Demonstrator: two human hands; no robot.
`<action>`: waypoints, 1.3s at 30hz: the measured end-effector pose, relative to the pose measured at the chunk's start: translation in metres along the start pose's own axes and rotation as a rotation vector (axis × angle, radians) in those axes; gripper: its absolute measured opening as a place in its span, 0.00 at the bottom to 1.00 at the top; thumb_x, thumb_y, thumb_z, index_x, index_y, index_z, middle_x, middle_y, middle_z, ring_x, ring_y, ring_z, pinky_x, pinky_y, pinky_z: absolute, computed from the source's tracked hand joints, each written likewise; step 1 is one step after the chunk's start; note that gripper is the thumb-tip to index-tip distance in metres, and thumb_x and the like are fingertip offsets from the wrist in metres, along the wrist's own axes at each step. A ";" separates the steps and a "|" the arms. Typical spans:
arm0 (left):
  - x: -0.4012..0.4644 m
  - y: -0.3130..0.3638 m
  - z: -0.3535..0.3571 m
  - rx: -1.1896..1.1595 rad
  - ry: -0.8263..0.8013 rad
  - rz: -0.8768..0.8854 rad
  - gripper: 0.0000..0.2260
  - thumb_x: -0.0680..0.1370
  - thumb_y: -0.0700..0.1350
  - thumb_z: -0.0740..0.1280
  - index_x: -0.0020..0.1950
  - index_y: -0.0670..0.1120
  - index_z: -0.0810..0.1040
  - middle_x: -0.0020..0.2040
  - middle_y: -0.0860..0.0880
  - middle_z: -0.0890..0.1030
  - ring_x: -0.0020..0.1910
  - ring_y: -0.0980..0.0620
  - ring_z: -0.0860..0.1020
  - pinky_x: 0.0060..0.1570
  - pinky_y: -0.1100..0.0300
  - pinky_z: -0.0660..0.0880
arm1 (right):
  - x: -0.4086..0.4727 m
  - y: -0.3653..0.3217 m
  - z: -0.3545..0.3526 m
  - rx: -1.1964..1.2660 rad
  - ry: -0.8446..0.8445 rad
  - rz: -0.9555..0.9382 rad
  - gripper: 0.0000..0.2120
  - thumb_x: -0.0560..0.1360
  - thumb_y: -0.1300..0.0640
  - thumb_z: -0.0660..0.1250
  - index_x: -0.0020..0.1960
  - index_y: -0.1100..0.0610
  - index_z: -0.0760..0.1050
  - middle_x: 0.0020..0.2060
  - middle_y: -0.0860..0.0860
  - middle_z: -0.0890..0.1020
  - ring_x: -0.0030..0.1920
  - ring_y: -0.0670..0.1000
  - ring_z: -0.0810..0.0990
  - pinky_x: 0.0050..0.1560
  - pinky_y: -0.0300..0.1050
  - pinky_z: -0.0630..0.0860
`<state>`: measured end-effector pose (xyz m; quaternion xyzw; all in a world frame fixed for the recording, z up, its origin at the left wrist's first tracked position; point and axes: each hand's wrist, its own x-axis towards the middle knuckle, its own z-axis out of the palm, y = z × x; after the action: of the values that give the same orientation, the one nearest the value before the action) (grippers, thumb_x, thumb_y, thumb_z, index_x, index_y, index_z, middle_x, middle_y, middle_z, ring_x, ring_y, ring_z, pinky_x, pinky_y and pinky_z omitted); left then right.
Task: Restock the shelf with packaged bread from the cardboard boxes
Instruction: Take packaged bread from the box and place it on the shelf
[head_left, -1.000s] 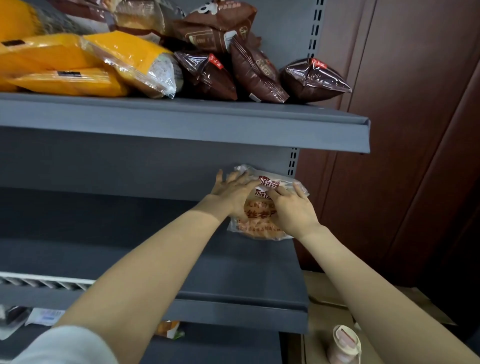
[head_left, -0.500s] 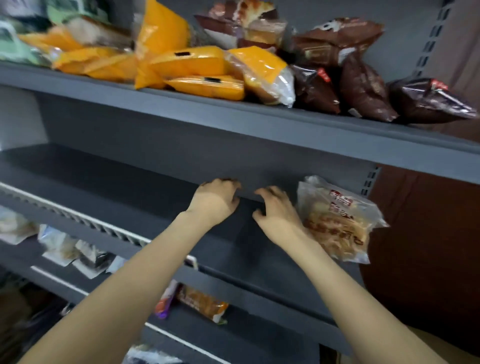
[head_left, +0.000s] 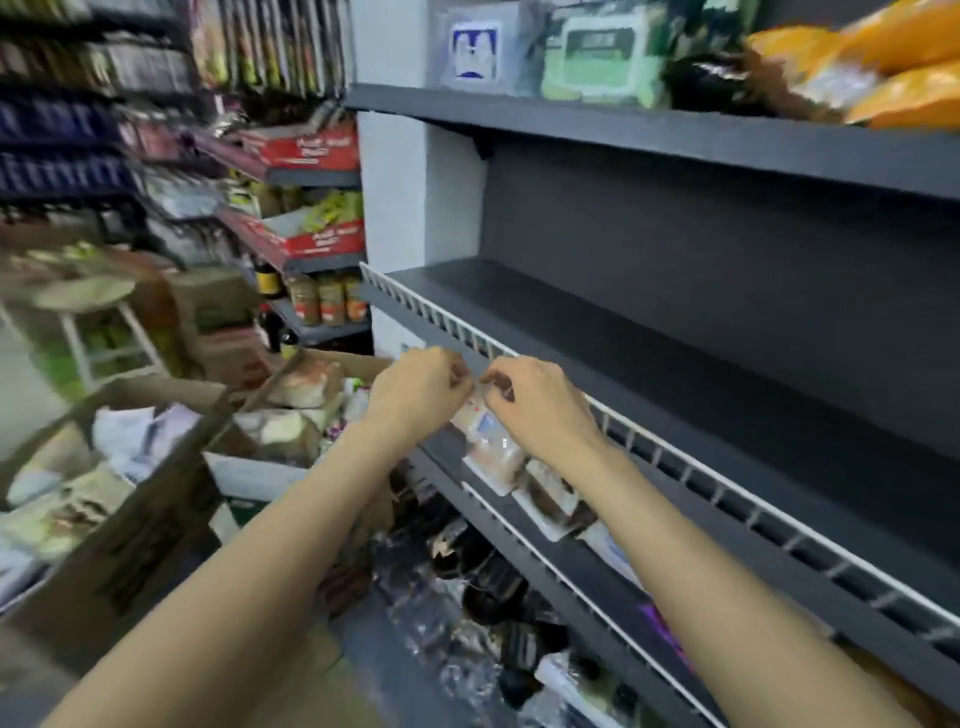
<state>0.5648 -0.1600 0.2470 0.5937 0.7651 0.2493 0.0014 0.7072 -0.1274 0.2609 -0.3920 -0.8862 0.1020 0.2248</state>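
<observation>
Having left one bread pack on the middle shelf (head_left: 675, 332), both hands — left hand (head_left: 415, 389), right hand (head_left: 535, 405) — now swing toward the cardboard boxes (head_left: 156, 499), fingers curled, seemingly holding nothing — too blurred to be sure.

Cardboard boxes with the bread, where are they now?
Head view, lower left: the cardboard boxes sit open on the floor, left of the left hand, below the grey shelf.

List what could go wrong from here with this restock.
1. Both the left hand and right hand seem to pinch one small packet at the wire rail; it may snag or drop.
2. The picture is motion-blurred, so aim may be off.
3. Packets already crowd the lower shelf and could get knocked.
</observation>
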 end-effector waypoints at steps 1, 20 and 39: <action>0.006 -0.030 -0.007 0.013 -0.011 -0.034 0.09 0.77 0.47 0.61 0.49 0.45 0.78 0.46 0.44 0.81 0.48 0.42 0.78 0.39 0.56 0.71 | 0.020 -0.018 0.019 0.009 -0.036 -0.012 0.13 0.78 0.56 0.59 0.60 0.53 0.76 0.56 0.52 0.80 0.58 0.55 0.77 0.48 0.46 0.73; 0.172 -0.488 0.101 0.460 -0.646 -0.184 0.34 0.74 0.54 0.68 0.74 0.46 0.58 0.73 0.46 0.65 0.72 0.45 0.63 0.67 0.50 0.63 | 0.328 -0.088 0.455 0.107 -0.628 0.085 0.38 0.72 0.52 0.69 0.76 0.54 0.52 0.69 0.57 0.63 0.70 0.61 0.61 0.64 0.56 0.68; 0.281 -0.590 0.148 -0.479 -0.285 -0.427 0.16 0.81 0.43 0.57 0.69 0.44 0.67 0.62 0.44 0.77 0.61 0.46 0.75 0.58 0.57 0.69 | 0.391 -0.068 0.507 0.524 -0.271 0.602 0.27 0.69 0.50 0.73 0.64 0.55 0.68 0.50 0.48 0.75 0.51 0.49 0.74 0.47 0.43 0.70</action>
<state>-0.0097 0.0512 -0.0256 0.4320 0.7839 0.3303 0.2995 0.1893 0.1141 -0.0353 -0.5460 -0.6979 0.4355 0.1585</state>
